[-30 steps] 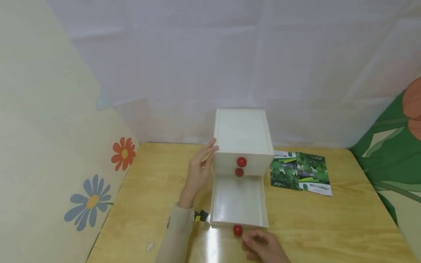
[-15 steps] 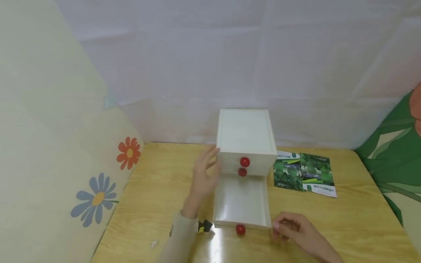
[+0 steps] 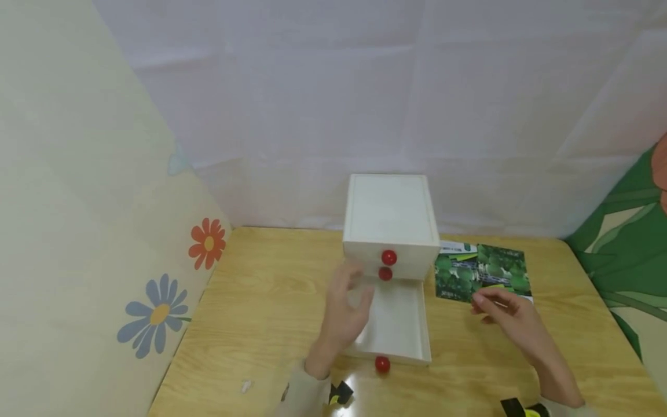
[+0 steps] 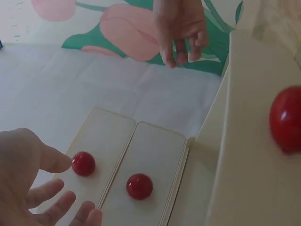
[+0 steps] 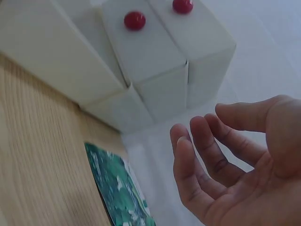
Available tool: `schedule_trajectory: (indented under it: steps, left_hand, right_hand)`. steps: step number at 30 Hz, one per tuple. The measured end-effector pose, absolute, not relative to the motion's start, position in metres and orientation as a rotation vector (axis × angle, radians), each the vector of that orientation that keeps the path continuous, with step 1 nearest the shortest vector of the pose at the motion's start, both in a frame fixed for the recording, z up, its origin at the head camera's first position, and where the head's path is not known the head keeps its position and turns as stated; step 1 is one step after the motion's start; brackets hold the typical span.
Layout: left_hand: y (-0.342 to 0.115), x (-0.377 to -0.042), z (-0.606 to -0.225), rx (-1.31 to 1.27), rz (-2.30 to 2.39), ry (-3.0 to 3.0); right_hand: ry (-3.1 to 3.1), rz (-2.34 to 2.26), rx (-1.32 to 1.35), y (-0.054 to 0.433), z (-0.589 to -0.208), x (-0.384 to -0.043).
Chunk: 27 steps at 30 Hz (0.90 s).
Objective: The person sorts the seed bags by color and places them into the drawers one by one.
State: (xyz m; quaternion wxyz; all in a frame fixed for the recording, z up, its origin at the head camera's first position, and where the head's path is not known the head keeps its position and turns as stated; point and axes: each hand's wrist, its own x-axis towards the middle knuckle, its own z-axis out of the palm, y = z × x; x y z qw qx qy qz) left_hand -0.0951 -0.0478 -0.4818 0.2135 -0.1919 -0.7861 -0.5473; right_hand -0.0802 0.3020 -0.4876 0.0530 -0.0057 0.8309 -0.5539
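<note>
A white drawer box (image 3: 392, 208) with red round knobs stands at the back of the table. Its bottom drawer (image 3: 398, 324) is pulled out, and the inside shows bare. My left hand (image 3: 344, 313) hovers over the left side of that drawer, fingers loosely bent and holding nothing. In the left wrist view its thumb tip overlaps the upper red knob (image 4: 83, 164). My right hand (image 3: 513, 324) hangs near the front edge of a green printed leaflet (image 3: 482, 272). In the right wrist view its fingers are relaxed, with nothing between them.
The wooden table (image 3: 271, 278) meets a white cloth backdrop (image 3: 312, 104) behind the box. A flower-patterned panel (image 3: 104, 191) borders the left side and a green leafy panel (image 3: 620, 255) the right. A small pale scrap (image 3: 246, 386) lies at front left.
My left hand has left the box's side and come right, over the open drawer. The right hand has gone from beside the bottom knob rightward and away to the leaflet.
</note>
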Motion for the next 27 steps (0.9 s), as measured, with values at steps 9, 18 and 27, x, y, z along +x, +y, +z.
schedule_trajectory:
  steps: [9, 18, 27]
  left_hand:
    - [-0.009, -0.081, -0.487, -0.586, -1.822, -2.346]
    - [0.019, -0.076, -0.499, -0.641, -1.837, -2.497]
    - [0.040, -0.078, -0.502, -0.684, -1.798, -2.596]
  right_hand:
    - [2.831, -1.418, -0.110, 0.324, -0.500, -0.109]
    - [3.001, -1.223, -0.107, 0.352, -0.499, -0.134]
    - [3.044, -1.157, -0.139, 0.370, -0.495, -0.150]
